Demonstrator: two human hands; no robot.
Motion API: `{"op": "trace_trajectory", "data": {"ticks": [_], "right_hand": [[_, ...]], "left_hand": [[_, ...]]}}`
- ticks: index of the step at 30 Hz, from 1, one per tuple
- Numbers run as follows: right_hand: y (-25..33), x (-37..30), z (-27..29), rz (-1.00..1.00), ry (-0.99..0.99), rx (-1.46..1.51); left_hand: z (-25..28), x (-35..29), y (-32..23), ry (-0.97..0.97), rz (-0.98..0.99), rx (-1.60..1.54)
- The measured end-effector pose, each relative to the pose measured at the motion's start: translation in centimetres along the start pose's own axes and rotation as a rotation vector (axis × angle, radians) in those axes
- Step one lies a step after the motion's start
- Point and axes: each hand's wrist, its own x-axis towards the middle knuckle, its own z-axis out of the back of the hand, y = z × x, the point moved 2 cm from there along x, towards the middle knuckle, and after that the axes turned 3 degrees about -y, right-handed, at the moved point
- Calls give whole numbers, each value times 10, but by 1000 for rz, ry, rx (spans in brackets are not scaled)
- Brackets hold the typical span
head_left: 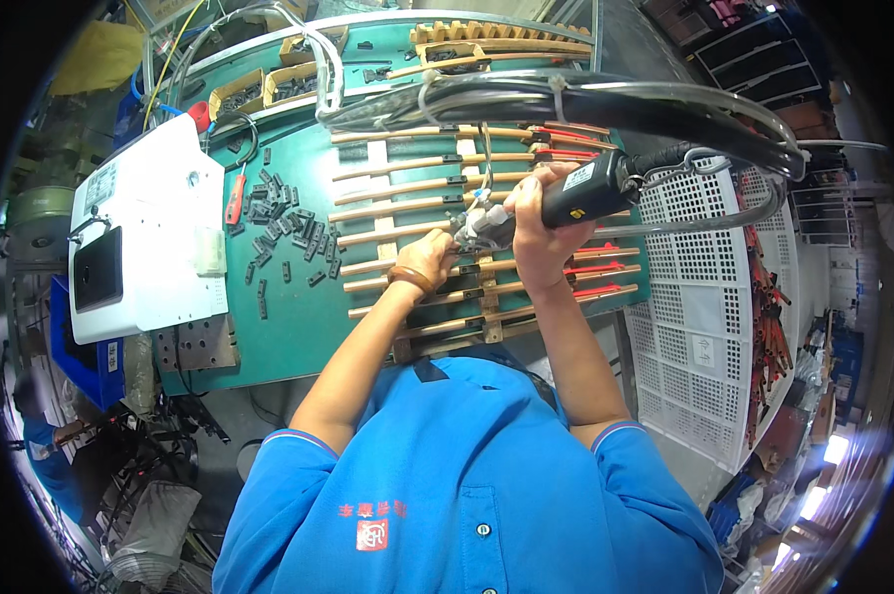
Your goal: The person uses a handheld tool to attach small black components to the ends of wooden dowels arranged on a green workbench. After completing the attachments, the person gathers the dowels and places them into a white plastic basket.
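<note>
My right hand is wrapped around a black power screwdriver, its head pointing left toward my left hand. The fingers of my left hand are closed right beside the tool's tip, over a row of wooden rods; what they pinch is hidden. The rods lie side by side across slotted wooden strips. Small black fittings sit on several rods, and some right ends carry red parts. Left of the rods, loose black pieces are scattered on the green tabletop.
A thick bundle of hoses arches above the rods to the tool. At left are a white machine and a red-handled screwdriver. Parts boxes line the back. A white perforated crate stands right; another person is far left.
</note>
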Motion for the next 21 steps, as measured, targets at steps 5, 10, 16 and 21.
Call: {"op": "trace_trajectory", "data": {"ticks": [5, 10, 16, 21], "right_hand": [[-6, -1, 2, -3, -5, -13], [-7, -2, 4, -24, -15, 34], [-11, -5, 4, -50, -32, 36], [-22, -7, 2, -70, -34, 60]], "left_hand": [[-2, -1, 1, -6, 23, -3], [-1, -1, 0, -6, 30, 8], [-2, -1, 4, -6, 14, -6], [2, -1, -1, 12, 19, 11]]}}
